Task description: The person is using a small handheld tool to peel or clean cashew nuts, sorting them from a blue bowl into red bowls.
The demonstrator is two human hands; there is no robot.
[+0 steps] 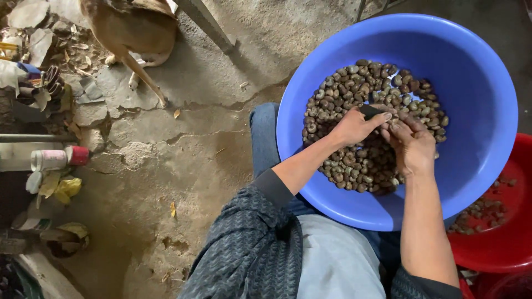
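Observation:
A big blue plastic basin [482, 88] rests on my lap, holding a heap of brown nuts [354, 88]. Both hands work over the heap near its middle. My left hand [354, 127] grips a small dark-handled tool whose end shows above the thumb. My right hand [413, 141] is closed around a nut held against the tool, fingertips touching the left hand's.
A red basin [507, 221] with some nut pieces stands at my right, partly under the blue one. A tan animal [133, 27] stands on the cracked dirt floor at upper left. A white bottle with a red cap [58, 159], leaves and litter lie along the left edge.

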